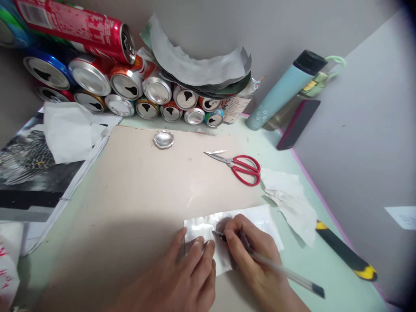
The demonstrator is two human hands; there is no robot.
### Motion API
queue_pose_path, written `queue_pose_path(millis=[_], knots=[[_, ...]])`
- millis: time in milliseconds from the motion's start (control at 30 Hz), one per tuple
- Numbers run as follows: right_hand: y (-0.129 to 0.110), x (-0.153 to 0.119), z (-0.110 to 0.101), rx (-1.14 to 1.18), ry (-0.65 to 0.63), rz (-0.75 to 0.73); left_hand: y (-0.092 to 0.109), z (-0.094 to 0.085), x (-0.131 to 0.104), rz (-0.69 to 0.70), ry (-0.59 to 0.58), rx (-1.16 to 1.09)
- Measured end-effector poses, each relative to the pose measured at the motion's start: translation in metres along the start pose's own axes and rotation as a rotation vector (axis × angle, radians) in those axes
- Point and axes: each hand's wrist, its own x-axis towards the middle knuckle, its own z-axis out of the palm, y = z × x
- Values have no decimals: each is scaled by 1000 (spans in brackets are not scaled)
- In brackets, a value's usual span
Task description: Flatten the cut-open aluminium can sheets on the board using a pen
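Observation:
A shiny silver metal sheet [199,226], seemingly thin, lies flat near the front of the desk. My left hand [185,273] rests on its left part with the fingers stretched and slightly apart. In my right hand [253,251] is a clear-barrelled pen [286,272] with a dark end, pinched between thumb and fingers. The pen's tip touches or hovers just over the sheet; I cannot tell which. White paper [264,216] shows behind my right hand. Farther back lie red-handled scissors [232,162], with a small silver sliver [218,152] beside the blades.
A small silver dish-shaped piece [164,139] sits on the beige board [136,182]. Stacked drink cans [126,84] line the wall, with curved metal sheets [198,69] on top. A blue bottle [282,93], crumpled tissue [292,199] and a black-yellow cutter handle [346,251] are on the right.

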Motion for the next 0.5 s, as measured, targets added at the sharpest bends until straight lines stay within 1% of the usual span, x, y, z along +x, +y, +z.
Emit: queue_pose_path(millis=[133,233,400,500], knots=[[-2,1,-1,-15,-24,-26,2,-3,-1,6,-33,2],[-3,3,-1,-14,-17,-30,2,-4,-1,3,-40,-8],[0,1,0,25,-18,-8,1,-2,0,7,-18,-13],[3,1,-3,111,-43,57,1,-2,0,5,-30,-23]])
